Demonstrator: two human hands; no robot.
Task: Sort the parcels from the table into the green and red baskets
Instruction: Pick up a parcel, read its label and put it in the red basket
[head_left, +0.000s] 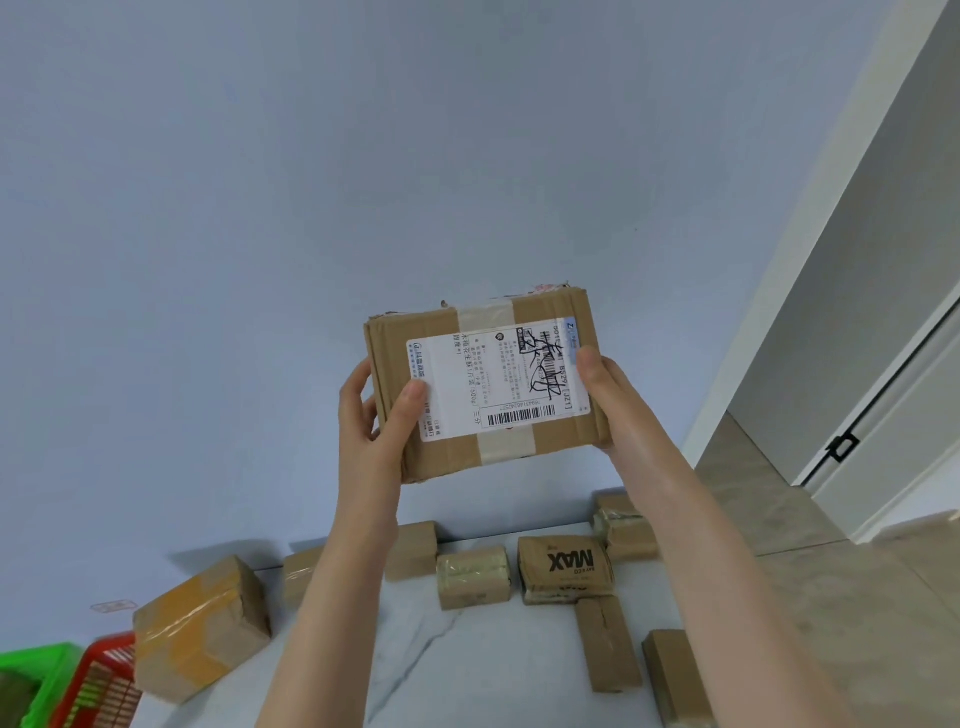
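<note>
Held a cardboard box (550, 447) up in mid-air against the blue wall (363, 156), well above the table (467, 654), white shipping label (467, 384) turned toward the camera. Gripped it at both ends: left hand (371, 415) curled round the left edge, thumb pressed on the label; right hand (605, 400) wrapped round the right edge, thumb on the label's corner. Below, on the table: several smaller brown parcels (472, 577). By the table's left end: a red basket (104, 675), a green basket (41, 670) just beyond it.

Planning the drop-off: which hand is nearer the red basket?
Left. The left hand grips the left end of the held parcel, toward the red basket; the right hand grips its far end.
</note>
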